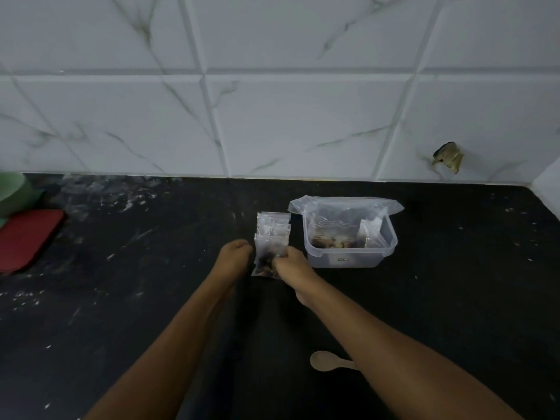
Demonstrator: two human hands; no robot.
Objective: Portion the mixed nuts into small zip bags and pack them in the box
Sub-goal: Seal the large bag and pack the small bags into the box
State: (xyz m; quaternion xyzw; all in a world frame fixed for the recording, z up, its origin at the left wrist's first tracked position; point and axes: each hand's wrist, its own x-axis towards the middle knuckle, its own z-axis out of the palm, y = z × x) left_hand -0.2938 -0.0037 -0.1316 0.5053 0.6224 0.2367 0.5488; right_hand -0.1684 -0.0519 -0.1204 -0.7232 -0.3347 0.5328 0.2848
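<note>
A small clear zip bag (268, 253) with dark mixed nuts in its lower half lies on the black counter, on top of a stack of empty zip bags (274, 221). My right hand (292, 263) grips the filled bag's lower right part. My left hand (233, 257) is curled at the bag's left edge; whether it holds the bag I cannot tell. To the right stands a clear plastic box (348, 256) lined with a large open bag (345, 204) that holds nuts at the bottom. A small bag (368, 233) stands inside the box at the right.
A wooden spoon (328, 360) lies on the black counter (151, 298) near my right forearm. A red lid (25, 237) and a green bowl (13, 190) sit at the far left. White marble tiles rise behind the counter, with a chipped hole (448, 160) at the right.
</note>
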